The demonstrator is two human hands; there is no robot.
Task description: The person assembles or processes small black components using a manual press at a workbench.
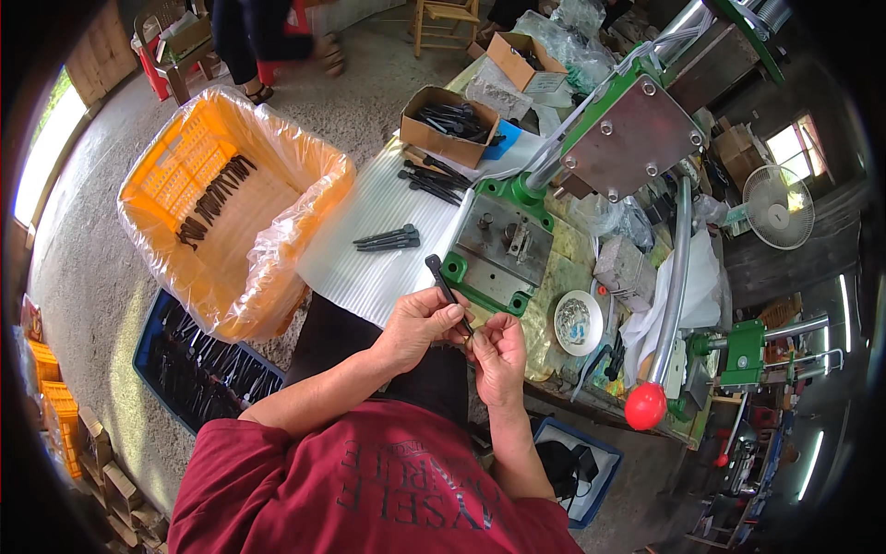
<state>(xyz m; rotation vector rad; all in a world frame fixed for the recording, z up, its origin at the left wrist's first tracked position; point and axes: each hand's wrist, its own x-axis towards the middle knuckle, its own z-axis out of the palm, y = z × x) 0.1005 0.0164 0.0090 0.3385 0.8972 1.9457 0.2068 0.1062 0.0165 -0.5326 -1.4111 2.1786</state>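
My left hand point(415, 325) is closed round a slim black rod-like part with a rounded, wider head point(437, 273), its head pointing up and away from me. At the part's lower end, my right hand point(499, 358) is closed in a pinch; what lies between its fingertips is too small to make out. Just beyond my hands stands a green-framed hand press, its steel bed point(498, 254) holding a small fixture. Several similar black parts point(388, 239) lie on a white foam sheet point(337, 247) to the left of the press.
An orange crate lined with clear plastic point(318, 185) holds rows of black parts. Below it, a blue tray point(145, 343) holds many more. A cardboard box point(423, 137) of black parts, a white dish point(596, 323) of small pieces and a red-knobbed lever point(645, 406) surround the press. Someone's legs point(242, 46) show far left.
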